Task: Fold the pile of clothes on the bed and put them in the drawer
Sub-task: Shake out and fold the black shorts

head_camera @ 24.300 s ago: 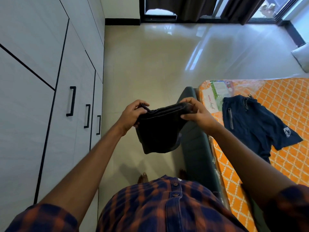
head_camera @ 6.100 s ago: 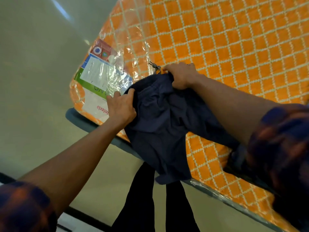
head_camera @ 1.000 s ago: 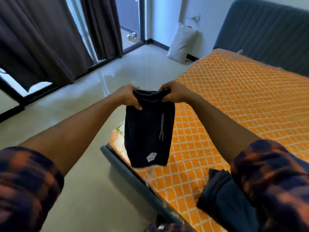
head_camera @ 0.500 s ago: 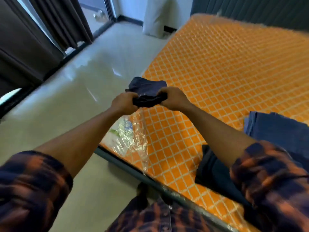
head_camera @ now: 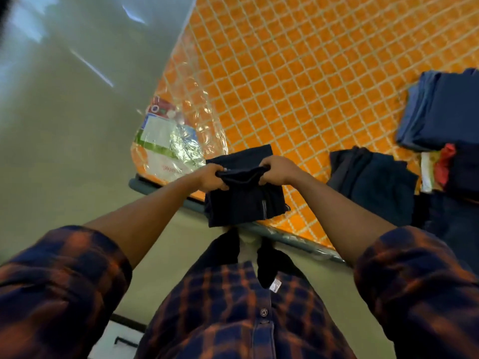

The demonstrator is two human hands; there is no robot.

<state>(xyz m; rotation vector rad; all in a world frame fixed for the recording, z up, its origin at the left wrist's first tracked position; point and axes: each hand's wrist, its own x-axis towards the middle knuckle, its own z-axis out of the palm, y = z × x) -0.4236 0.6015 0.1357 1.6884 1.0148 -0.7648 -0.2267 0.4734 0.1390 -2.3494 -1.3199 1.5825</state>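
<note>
On the bed's near corner, a label under plastic carries red lettering too blurred to read. The left hand and right hand each pinch the dark shorts' top edge at the bed's near edge, mid-fold. Next, probably: press them flat, then join the folded stacks on the bed's right.

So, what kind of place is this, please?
Most likely a bedroom in a home: a plastic-wrapped orange mattress lies on a bed frame, stacks of folded clothes sit on it, and a dark garment lies half folded at its near edge.
</note>
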